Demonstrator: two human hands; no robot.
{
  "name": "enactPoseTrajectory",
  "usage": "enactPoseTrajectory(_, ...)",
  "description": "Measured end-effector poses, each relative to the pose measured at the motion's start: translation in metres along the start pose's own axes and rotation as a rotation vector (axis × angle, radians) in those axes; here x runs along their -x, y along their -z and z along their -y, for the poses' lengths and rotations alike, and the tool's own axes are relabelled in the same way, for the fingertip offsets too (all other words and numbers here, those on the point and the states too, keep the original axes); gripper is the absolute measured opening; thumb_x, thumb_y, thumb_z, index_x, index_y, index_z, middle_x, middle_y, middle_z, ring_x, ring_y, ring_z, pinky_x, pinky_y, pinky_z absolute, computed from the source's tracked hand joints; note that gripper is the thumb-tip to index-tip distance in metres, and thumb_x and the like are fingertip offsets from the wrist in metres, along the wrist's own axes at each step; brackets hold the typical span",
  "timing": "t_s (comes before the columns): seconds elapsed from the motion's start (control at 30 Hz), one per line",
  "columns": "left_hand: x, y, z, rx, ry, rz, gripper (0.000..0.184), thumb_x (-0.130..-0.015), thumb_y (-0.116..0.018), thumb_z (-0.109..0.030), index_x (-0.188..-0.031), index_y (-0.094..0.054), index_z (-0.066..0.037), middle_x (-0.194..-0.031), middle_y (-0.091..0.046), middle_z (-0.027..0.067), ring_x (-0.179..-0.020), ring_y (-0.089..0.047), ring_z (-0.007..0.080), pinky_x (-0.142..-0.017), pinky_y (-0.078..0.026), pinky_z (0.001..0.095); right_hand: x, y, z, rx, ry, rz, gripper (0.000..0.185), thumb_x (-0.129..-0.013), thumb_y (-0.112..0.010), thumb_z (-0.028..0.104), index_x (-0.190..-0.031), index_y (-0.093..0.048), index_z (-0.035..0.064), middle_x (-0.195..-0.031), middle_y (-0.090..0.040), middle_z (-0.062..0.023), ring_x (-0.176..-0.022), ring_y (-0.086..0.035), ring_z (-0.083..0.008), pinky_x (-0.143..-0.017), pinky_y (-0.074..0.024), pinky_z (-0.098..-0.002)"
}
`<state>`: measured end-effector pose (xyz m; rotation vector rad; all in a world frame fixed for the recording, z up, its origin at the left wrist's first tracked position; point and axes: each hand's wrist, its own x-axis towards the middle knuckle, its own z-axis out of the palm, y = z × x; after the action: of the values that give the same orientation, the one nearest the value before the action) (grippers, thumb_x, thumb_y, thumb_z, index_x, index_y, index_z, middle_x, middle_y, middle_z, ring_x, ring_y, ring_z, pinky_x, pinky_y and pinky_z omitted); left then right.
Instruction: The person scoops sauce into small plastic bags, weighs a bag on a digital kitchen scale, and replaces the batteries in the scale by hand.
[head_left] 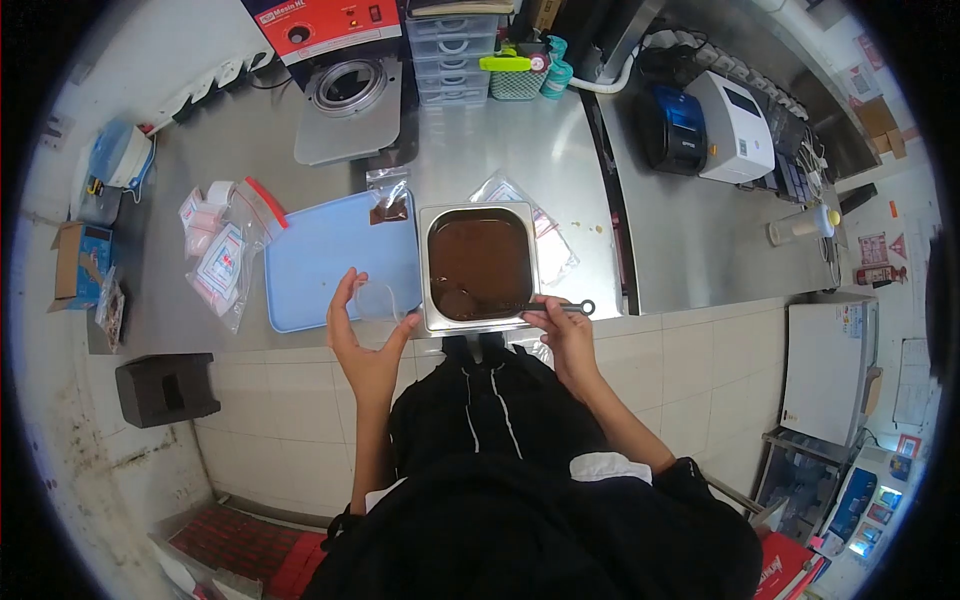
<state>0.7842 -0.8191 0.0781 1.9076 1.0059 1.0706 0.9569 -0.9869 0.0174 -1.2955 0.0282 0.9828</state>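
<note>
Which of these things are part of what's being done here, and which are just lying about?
Seemingly in use:
- clear cup, in the left hand
- dark-handled utensil, in the right hand
- metal pan of brown liquid

Probably just lying about:
- blue tray
- bag of packets
- red machine
- plastic drawers

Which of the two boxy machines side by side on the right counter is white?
The right-hand machine; its left neighbour is black and blue.

The metal pan (427,268) sits right of the tray (335,265).
</note>
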Motion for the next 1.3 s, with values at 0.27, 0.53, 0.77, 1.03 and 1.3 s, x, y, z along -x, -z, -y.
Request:
enactPoseTrajectory(0.27, -0.006, -0.018, -0.002, 0.142, -0.009, 0.046, 0.067, -0.059, -0.079, -0.007, -0.117, -0.048, -0.001, -0.112, -0.056, 0.0123, -0.107, -0.05, 0.0235, -0.095, -0.035, 0.0342, 0.007, 0.003, 0.029, -0.245, -0.015, -0.014, 0.029, -0.09, -0.051, 0.027, -0.107, -0.051, 0.0044, -0.093, -0.063, -0.0088, -0.085, -0.062, -0.0122, -0.052, -0.0437, -0.0162)
enactPoseTrajectory(0.53, -0.014, -0.044, -0.002, 0.097, -0.016, 0.106, 0.063, -0.058, -0.081, -0.019, -0.112, -0.054, -0.007, -0.111, -0.057, 0.0063, -0.106, -0.05, 0.0226, -0.093, -0.034, 0.0362, 0.008, 0.002, 0.035, -0.337, 0.271, -0.025, 0.026, -0.091, -0.05, 0.026, -0.105, -0.051, 0.0031, -0.092, -0.062, -0.0111, -0.088, -0.062, -0.0157, -0.055, -0.048, -0.0182)
enactPoseTrajectory(0.77, -0.015, -0.054, -0.004, -0.134, -0.087, 0.147, 0.058, -0.059, -0.08, -0.032, -0.11, -0.057, -0.014, -0.107, -0.058, 0.0008, -0.106, -0.047, 0.0174, -0.088, -0.023, 0.0372, 0.004, 0.011, 0.035, -0.365, 0.268, -0.171, 0.025, -0.09, -0.051, 0.022, -0.102, -0.052, 0.001, -0.086, -0.062, -0.0107, -0.084, -0.064, -0.0182, -0.056, -0.0514, -0.0185)
enactPoseTrajectory(1.03, -0.025, -0.08, -0.01, -0.158, -0.081, 0.237, 0.059, -0.057, -0.081, -0.035, -0.109, -0.06, -0.016, -0.103, -0.06, -0.0008, -0.101, -0.048, 0.0161, -0.087, -0.023, 0.0365, 0.023, -0.019, 0.108, -0.289, 0.474, -0.041, 0.025, -0.091, -0.05, 0.024, -0.098, -0.053, 0.0006, -0.082, -0.064, -0.0113, -0.08, -0.065, -0.0185, -0.058, -0.0524, -0.0206)
enactPoseTrajectory(1.3, -0.031, -0.085, -0.024, -0.13, -0.094, 0.233, 0.061, -0.056, -0.081, -0.038, -0.106, -0.059, -0.01, -0.1, -0.058, 0.0024, -0.101, -0.048, 0.0184, -0.089, -0.024, 0.0372, 0.034, -0.043, 0.118, -0.071, 0.759, 0.013, 0.024, -0.093, -0.046, 0.019, -0.096, -0.053, -0.0034, -0.085, -0.062, -0.0144, -0.077, -0.066, -0.0239, -0.067, -0.0553, -0.0265)
